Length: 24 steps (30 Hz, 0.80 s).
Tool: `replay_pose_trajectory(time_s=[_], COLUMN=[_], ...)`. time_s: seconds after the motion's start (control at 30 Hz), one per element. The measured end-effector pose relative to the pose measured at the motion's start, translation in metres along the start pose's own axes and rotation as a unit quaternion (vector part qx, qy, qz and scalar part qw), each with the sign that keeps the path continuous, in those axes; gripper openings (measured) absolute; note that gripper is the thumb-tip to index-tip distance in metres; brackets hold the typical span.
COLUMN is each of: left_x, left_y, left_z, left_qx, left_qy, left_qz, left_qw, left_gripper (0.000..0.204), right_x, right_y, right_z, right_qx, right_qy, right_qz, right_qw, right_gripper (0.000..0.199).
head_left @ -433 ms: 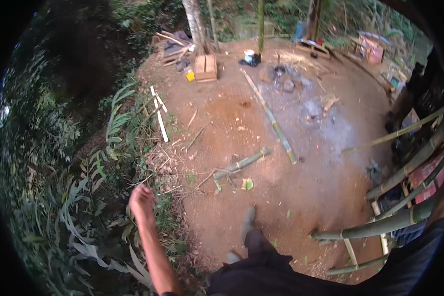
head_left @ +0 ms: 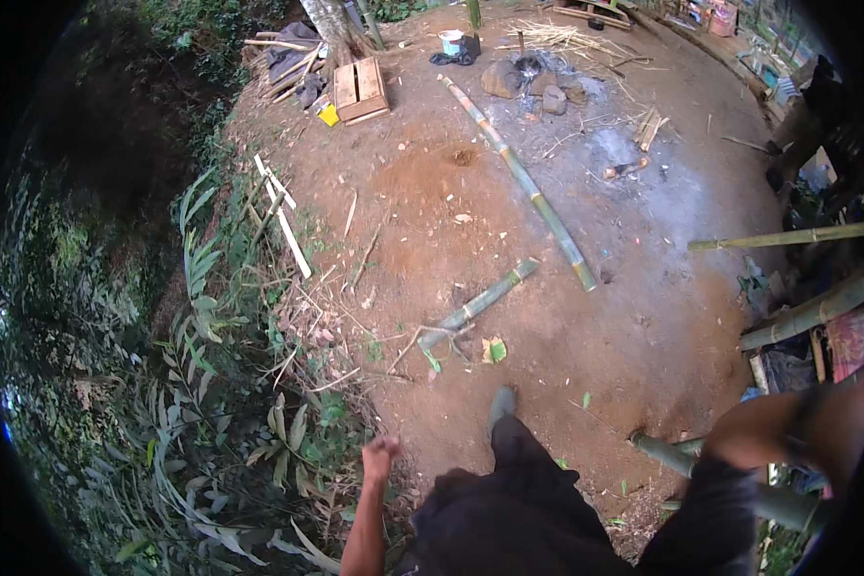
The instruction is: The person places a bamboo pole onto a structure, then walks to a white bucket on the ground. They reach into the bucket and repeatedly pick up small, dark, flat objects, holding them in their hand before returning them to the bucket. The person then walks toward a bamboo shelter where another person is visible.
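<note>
Hanging nr leafy plants (head_left: 293, 422), L hand (head_left: 381, 459), can't tell either grip, bamboo pc (head_left: 482, 302) ahead on dirt (head_left: 566, 355)

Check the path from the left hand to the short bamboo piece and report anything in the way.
Nothing bulky shows between the left hand and the short bamboo piece; only a thin, crooked dry twig lies on the ground at its near end.

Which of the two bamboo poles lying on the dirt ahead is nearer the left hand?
The short green pole, beside the yellow-and-green leaf, is nearer the left hand; the other pole is far longer and lies farther out.
</note>
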State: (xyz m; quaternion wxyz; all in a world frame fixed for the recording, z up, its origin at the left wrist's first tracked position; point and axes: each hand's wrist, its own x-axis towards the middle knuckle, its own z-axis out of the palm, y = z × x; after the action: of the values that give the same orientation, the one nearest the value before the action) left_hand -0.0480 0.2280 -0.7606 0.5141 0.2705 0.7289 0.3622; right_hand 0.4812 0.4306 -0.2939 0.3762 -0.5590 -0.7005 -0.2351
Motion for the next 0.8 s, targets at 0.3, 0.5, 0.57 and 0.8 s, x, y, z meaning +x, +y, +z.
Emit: replay_pose_trajectory(time_s=[0.3,0.5,0.57,0.8], left_x=[0.030,0.157,0.249,0.582], left_y=[0.000,0.065,0.080,0.278], left_z=[-0.038,-0.022,0.014,-0.033], left_qx=[0.046,0.133,0.164,0.286], left_qy=[0.056,-0.029,-0.129,-0.105], left_qz=[-0.294,-0.428,-0.383,0.065], left_qw=[0.953,0.893,0.900,0.950], left_gripper=[0.027,0.025,0.023,0.015], right_x=[-0.386,-0.485,-0.484,-0.108], right_y=[-0.019,0.035,0.123,0.074], right_z=[0.369,0.383,0.384,0.607], right_qx=[0.144,0.163,0.129,0.098], right_qy=[-0.561,-0.737,-0.695,-0.506], right_qz=[0.330,0.301,0.345,0.432], right_qw=[0.746,0.583,0.618,0.740], right_gripper=[0.041,0.030,0.027,0.027])
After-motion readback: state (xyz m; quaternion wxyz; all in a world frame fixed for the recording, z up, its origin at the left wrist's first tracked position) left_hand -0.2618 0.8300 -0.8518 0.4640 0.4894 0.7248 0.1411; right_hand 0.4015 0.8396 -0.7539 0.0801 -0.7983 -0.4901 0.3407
